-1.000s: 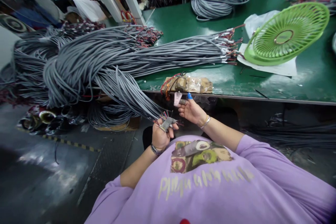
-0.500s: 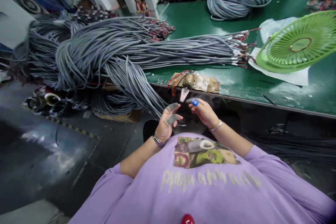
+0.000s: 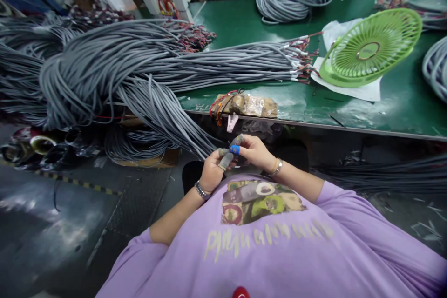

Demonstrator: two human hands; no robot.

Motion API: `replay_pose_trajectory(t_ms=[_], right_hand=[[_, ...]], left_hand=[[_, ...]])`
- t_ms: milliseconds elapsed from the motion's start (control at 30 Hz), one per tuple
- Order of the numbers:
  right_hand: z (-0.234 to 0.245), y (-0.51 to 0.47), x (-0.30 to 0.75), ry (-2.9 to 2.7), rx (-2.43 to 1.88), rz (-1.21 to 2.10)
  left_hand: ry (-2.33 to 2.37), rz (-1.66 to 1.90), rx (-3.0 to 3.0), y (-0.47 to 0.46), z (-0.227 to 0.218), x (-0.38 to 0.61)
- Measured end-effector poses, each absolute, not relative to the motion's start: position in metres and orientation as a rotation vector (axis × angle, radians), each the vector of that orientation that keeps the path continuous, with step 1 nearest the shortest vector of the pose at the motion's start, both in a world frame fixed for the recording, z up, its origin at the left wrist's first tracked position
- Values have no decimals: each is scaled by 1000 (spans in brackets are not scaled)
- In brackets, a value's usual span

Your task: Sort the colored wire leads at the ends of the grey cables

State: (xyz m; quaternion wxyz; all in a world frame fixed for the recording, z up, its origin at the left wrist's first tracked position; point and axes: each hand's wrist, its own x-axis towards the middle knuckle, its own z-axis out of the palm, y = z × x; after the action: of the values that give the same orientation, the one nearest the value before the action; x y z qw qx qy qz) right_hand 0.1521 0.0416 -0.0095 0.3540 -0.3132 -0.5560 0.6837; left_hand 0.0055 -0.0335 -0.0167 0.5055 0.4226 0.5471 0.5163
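Observation:
In front of my purple shirt both hands meet, their fingertips touching. My left hand (image 3: 213, 170), with grey covers on thumb and finger, pinches the end of a grey cable whose thin wires are mostly hidden by the fingers. My right hand (image 3: 259, 152) is closed against those fingertips, a blue band on its thumb and a grey cover on a finger; what it pinches is too small to make out. A bundle of grey cables (image 3: 171, 109) hangs off the table edge down behind my left hand. Just above the hands, a pink clip (image 3: 232, 122) sticks out from the edge.
More grey cables (image 3: 209, 67) lie across the green table (image 3: 300, 107), their stripped wire ends to the right. Near them are a green fan (image 3: 370, 51), a taped cardboard piece (image 3: 260, 105) and a coiled cable (image 3: 293, 0). Wire spools (image 3: 42, 144) stand on the floor at left. Other people are across the table.
My right hand has moved left and down to meet my left hand, and its fingers have closed at the left fingertips. The view has shifted to the right.

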Motion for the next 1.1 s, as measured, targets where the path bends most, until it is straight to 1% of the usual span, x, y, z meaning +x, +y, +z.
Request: replay_pose_trajectory(t_ms=[133, 233, 333, 500, 767, 1100], right_hand=[[-6, 50, 148, -1498, -744, 1924], [-10, 53, 142, -1465, -800, 1963], [-15, 52, 138, -1357, -880, 1978], [-15, 48, 141, -1242, -891, 1974], [-15, 44, 143, -1278, -936, 1831], [-24, 41, 141, -1347, -894, 1771]], left_hand=[[1303, 1072, 1020, -34, -15, 1], [1302, 1018, 983, -35, -15, 2], [1299, 1077, 943, -35, -15, 5], [1307, 1222, 837, -34, -15, 11], [1293, 1378, 696, -30, -22, 13], [1319, 1517, 571, -25, -15, 18]])
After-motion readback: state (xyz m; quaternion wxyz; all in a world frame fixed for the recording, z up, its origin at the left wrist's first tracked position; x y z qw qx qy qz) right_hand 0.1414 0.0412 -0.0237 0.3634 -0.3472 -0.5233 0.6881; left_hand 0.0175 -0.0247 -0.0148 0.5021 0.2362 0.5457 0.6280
